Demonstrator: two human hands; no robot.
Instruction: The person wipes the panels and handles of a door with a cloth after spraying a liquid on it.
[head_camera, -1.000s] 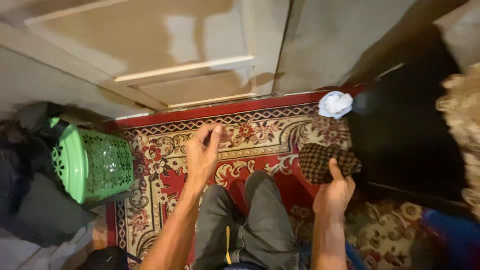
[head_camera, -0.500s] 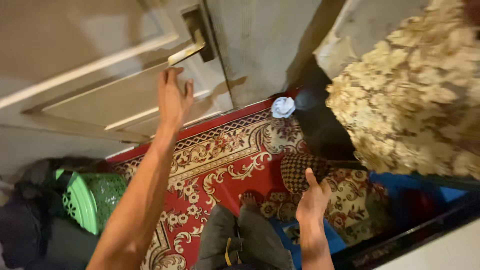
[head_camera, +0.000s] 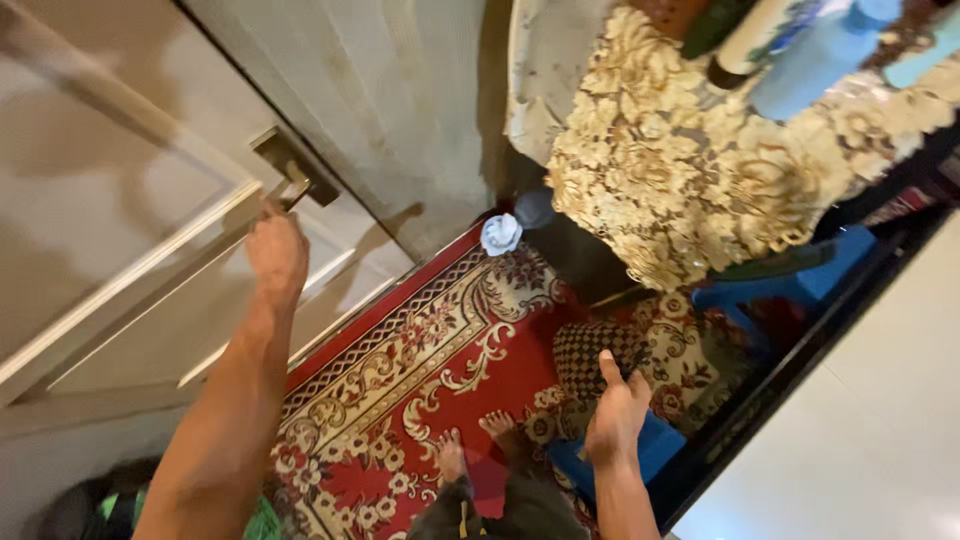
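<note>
- Since half a second back, the left hand (head_camera: 277, 252) has been travelling up the pale panelled wooden door (head_camera: 120, 230) and is now sitting on the dull brass lever handle (head_camera: 290, 175), where before it was hanging open just below it; the view has swung so that the door is now filling the left side.
- Nearest the camera, the person's two bare feet (head_camera: 480, 440) are standing on the red carpet with cream floral scrollwork (head_camera: 420, 350), dark trouser legs showing at the bottom edge.
- Just right of the feet, the right hand (head_camera: 618, 412) is gripping the brown-and-cream checkered fabric pouch (head_camera: 592, 358), thumb pointing up along its side and fingers wrapped under it; the pouch is hanging low above the carpet, beside a blue plastic piece (head_camera: 790, 285).
- At the bottom left corner, a sliver of the green plastic basket (head_camera: 255, 520) is showing behind the left forearm.
- Farther up, the left hand's fingers are curling over the lever's end, closed down on it.
- Beyond that, a crumpled white cloth (head_camera: 500, 233) is lying at the carpet's far edge near the wall.
- Farthest right, a cream-and-gold lace cover (head_camera: 690, 170) is draping over furniture, with bottles (head_camera: 800, 45) standing on top.
</note>
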